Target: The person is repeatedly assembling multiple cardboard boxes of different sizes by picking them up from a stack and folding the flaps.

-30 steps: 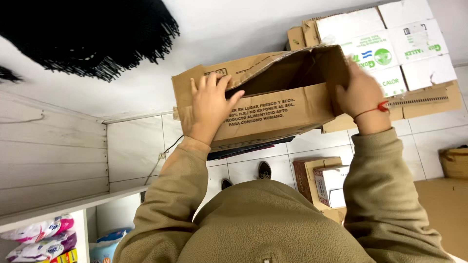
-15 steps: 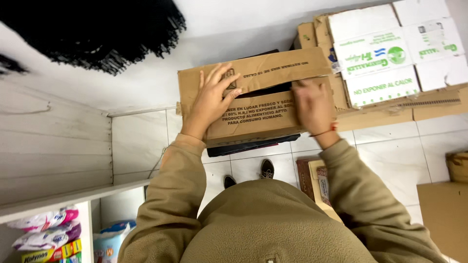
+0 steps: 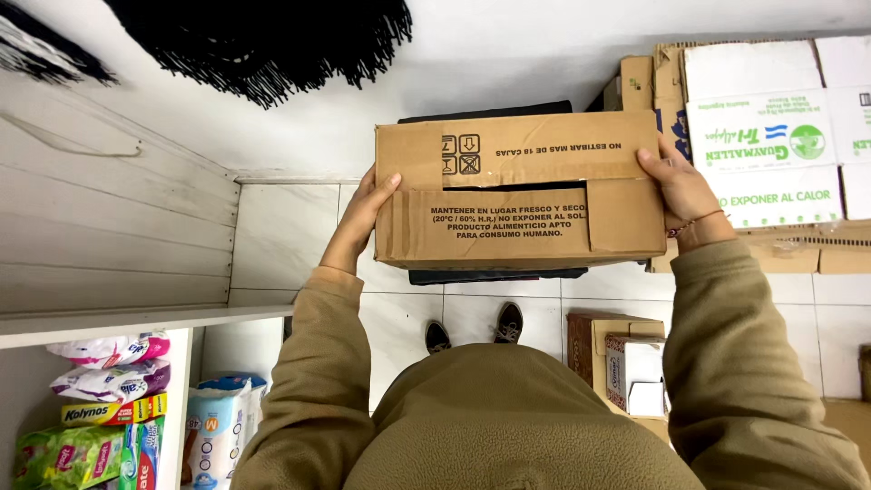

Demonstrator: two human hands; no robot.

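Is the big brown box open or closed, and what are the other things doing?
Brown cardboard box: flaps closed, held up off the floor.
Left hand: gripping the box's left side.
Right hand: gripping the box's right side.
Small open carton: flaps up, on the floor.
Stacked white cartons: closed.
Shelf packets: lying sealed.

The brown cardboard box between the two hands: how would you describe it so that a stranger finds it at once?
Look at the white tiled floor in the middle of the view, above the person's shoes. There, a closed brown box is held in the air, the left hand on one end and the right hand on the other. Unlike the stacked boxes at the right, it rests on nothing.
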